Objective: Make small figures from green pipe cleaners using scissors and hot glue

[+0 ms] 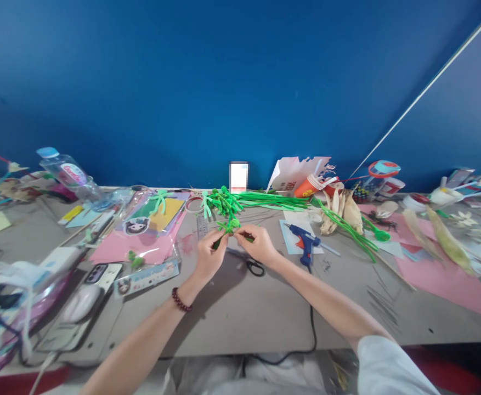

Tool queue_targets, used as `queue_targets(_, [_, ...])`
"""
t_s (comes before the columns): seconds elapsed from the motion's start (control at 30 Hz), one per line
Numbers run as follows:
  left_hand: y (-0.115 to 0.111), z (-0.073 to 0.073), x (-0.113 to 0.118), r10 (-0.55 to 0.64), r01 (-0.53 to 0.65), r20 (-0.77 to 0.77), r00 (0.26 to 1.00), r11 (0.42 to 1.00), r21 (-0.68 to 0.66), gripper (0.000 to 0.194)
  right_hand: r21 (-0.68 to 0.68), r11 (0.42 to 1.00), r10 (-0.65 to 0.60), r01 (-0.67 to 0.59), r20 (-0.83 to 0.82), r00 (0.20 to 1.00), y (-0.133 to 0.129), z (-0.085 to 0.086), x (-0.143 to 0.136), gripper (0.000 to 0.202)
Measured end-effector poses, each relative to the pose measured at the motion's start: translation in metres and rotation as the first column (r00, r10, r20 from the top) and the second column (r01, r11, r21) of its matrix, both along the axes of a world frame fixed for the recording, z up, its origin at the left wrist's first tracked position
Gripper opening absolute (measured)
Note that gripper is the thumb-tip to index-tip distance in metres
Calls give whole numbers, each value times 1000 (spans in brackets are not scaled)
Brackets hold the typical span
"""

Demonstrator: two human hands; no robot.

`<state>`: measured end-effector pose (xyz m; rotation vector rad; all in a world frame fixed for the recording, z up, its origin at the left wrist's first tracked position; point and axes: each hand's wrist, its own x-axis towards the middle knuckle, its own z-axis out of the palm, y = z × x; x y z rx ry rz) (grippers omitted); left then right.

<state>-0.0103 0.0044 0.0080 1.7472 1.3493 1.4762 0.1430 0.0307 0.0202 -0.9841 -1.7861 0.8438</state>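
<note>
My left hand (210,253) and my right hand (258,244) meet over the middle of the table. Both pinch a small green pipe-cleaner piece (229,225) with several short arms. The fingertips cover part of it. Just behind lies a heap of green pipe-cleaner pieces (224,203), with a bundle of long green stems (275,200) reaching to the right. Black-handled scissors (255,267) rest on the table below my right hand, their blades partly under it. A blue glue gun (306,242) lies to the right on white and light-blue paper.
Pink paper and a clear plastic bag (137,225) lie left, near a phone (102,274) and a white mouse (83,303). A plastic bottle (69,173) leans at the back left. Orange cups (306,187) and dried husks (341,214) stand right. A black cable (312,323) runs down the front edge.
</note>
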Motion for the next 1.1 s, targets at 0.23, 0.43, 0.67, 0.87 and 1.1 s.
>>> queue_targets(0.23, [2,-5,-2,99,-92,-104,990,993,72,23,106,990,-103,95,66,993,-6,-11,-6,20])
queue_targets(0.43, [8,-7,-6,149,-116,-215,965,980,159,21,113,987,-111,112,-18,994,-11,-23,-15,21])
queue_targets(0.67, [11,-11,-7,144,-90,-271,952,975,203,24,-160,981,-127,106,-128,984,-20,-29,-24,23])
queue_targets(0.87, [14,-13,-10,168,-85,-347,923,967,242,26,-327,943,-120,63,-158,980,-27,-23,-26,30])
queue_targets(1.1, [16,-16,-13,247,-94,-432,867,934,345,20,-195,976,-111,92,-87,990,-25,-18,-20,25])
